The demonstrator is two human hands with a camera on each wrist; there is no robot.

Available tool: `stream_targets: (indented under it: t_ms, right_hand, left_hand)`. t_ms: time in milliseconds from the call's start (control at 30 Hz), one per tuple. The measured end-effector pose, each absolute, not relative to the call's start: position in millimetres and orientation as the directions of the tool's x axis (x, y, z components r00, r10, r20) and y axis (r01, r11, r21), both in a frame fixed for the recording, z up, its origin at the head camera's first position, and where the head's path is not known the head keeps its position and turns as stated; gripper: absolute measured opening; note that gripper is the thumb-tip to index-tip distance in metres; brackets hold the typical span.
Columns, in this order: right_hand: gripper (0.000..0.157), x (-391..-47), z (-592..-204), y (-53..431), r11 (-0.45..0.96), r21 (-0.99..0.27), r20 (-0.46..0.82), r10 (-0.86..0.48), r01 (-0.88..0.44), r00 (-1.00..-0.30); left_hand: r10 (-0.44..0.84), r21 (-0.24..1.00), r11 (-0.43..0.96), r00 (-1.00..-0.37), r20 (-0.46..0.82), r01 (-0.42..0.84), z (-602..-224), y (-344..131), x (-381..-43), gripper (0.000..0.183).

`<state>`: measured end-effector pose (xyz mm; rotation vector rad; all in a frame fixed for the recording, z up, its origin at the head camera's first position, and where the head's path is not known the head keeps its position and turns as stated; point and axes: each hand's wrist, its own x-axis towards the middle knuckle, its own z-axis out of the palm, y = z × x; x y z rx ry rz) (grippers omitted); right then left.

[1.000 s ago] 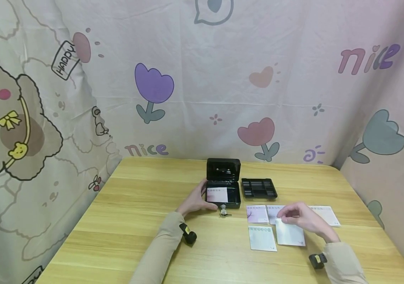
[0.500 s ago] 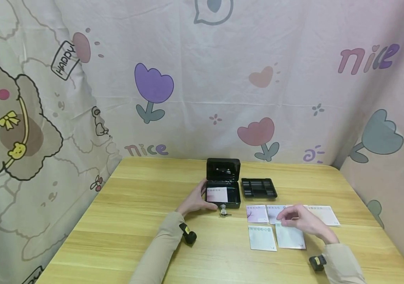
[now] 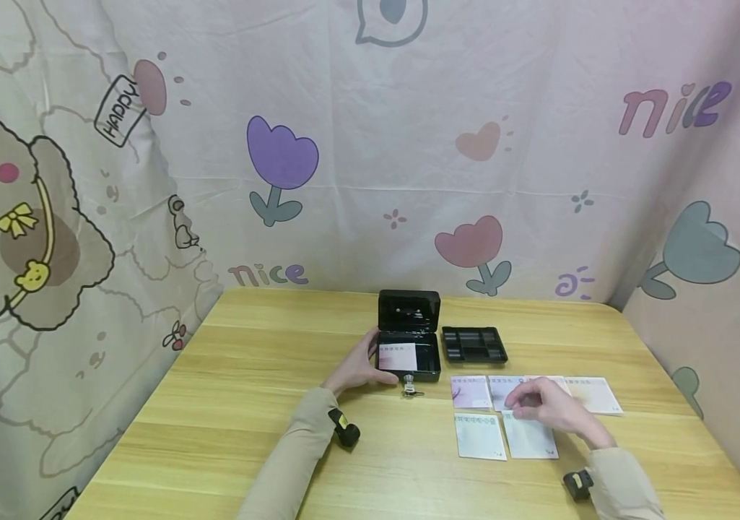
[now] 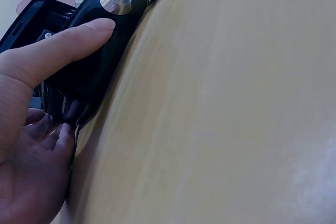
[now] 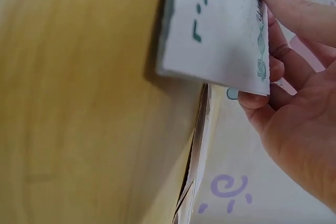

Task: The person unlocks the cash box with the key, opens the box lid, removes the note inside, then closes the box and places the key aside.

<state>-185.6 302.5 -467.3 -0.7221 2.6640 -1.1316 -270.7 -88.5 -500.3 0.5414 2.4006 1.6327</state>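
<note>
A black cash box (image 3: 431, 359) stands with its lid raised. Inside it lies a pink-tinted notepad (image 3: 397, 357). My left hand (image 3: 358, 367) grips the box's left side, the thumb along the front beside the silver lock (image 4: 116, 1) and its keys. To the right, my right hand (image 3: 550, 406) pinches the far edge of a pale green notepad (image 3: 530, 438). In the right wrist view the thumb is on top of this pad (image 5: 220, 35) and fingers are under its edge. It sits right of a similar pale pad (image 3: 481, 436).
Behind the pale pads runs a row of purple (image 3: 471, 391), blue (image 3: 499, 386) and cream notepads (image 3: 593, 395); a pinkish one is partly hidden by my right hand. A black compartment tray (image 3: 474, 345) lies right of the box. A printed curtain (image 3: 357, 238) hangs behind the table.
The pale green notepad has come slightly nearer the person, its heading now partly showing. My right hand has shifted slightly down and left with it. The left hand and cash box have not moved.
</note>
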Motion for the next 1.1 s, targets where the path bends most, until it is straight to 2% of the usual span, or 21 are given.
stream_targets:
  t_ms: [600, 1100]
  right_hand:
    - [0.009, -187.7, -471.4, 300.6, 0.663, -0.645, 0.028, -0.478, -0.381, -0.878]
    - [0.011, -187.2, -470.2, 299.6, 0.672, -0.642, 0.01, -0.476, -0.37, -0.88]
  left_hand:
    - [0.391, 0.917, 0.35, -0.919, 0.046, 0.194, -501.7, -87.9, -270.6, 0.125]
    - [0.398, 0.919, 0.342, -0.916, 0.045, 0.194, -501.5, -88.7, -270.4, 0.125]
